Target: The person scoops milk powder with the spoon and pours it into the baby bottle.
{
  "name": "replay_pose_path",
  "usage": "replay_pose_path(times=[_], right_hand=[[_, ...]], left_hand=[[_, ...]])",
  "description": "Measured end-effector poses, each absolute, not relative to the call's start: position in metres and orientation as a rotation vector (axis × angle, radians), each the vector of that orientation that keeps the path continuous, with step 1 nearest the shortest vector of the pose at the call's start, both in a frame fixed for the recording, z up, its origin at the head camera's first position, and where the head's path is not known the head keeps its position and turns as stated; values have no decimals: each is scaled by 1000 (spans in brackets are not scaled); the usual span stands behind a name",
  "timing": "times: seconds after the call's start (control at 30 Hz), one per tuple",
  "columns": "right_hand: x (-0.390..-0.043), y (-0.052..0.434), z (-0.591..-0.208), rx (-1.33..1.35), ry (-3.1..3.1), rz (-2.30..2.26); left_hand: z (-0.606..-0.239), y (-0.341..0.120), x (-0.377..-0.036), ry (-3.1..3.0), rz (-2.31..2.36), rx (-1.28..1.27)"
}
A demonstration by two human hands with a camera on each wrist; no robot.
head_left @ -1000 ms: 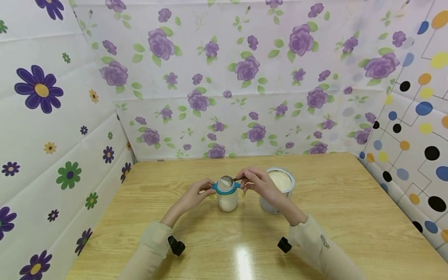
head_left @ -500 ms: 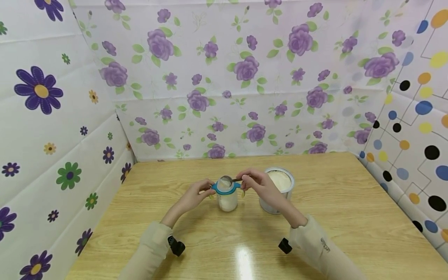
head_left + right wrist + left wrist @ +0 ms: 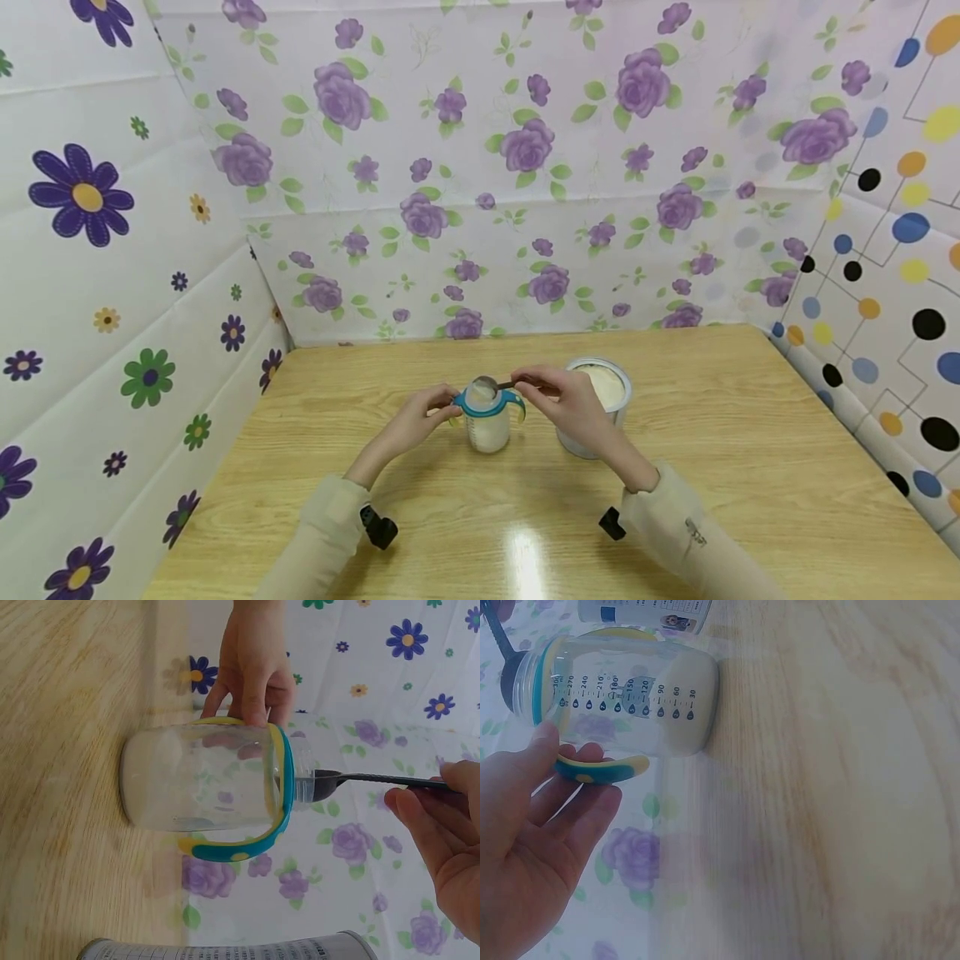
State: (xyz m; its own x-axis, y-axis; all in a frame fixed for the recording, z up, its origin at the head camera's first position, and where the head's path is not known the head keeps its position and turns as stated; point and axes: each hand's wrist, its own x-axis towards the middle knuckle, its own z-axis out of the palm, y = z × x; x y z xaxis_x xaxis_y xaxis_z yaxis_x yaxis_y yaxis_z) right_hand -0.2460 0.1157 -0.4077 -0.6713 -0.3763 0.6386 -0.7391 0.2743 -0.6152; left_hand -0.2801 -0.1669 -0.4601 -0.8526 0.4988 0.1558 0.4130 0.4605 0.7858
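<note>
Near the middle of the worktop (image 3: 712, 433), a little toward its front edge, both hands meet over one upright baby bottle (image 3: 487, 421). The right hand (image 3: 573, 400) pinches the dark handle of a measuring spoon (image 3: 352, 780) between thumb and fingertips. The handle runs level from that hand leftward, so its long axis lies across the bottle's upright axis, and the bowl sits at the bottle's open mouth; in the head view it appears heaped with white powder. The left hand (image 3: 416, 421) steadies the bottle from the other side, with thumb and fingers curled about the teal-and-yellow handle ring (image 3: 604, 769) at the neck. The bottle therefore stands between the two hands, touched by the left and reached by the right only through the spoon. White powder already lies in its bottom, below the lowest printed graduation marks.

Just beside the right hand, toward the right edge, stands an open tin of milk powder (image 3: 600, 392), partly hidden by that wrist; it is near the bottle but not touching it. Bare wood stretches to the right edge, the front edge and the far corners. Less room lies to the left, where the flowered wall (image 3: 112, 292) closes in on the worktop.
</note>
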Motion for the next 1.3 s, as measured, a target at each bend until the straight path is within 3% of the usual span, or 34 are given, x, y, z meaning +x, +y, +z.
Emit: replay_pose_path(times=[1.3], right_hand=[[-248, 129, -417, 1291, -1937, 927]], left_hand=[[-450, -162, -270, 2634, 1380, 766]])
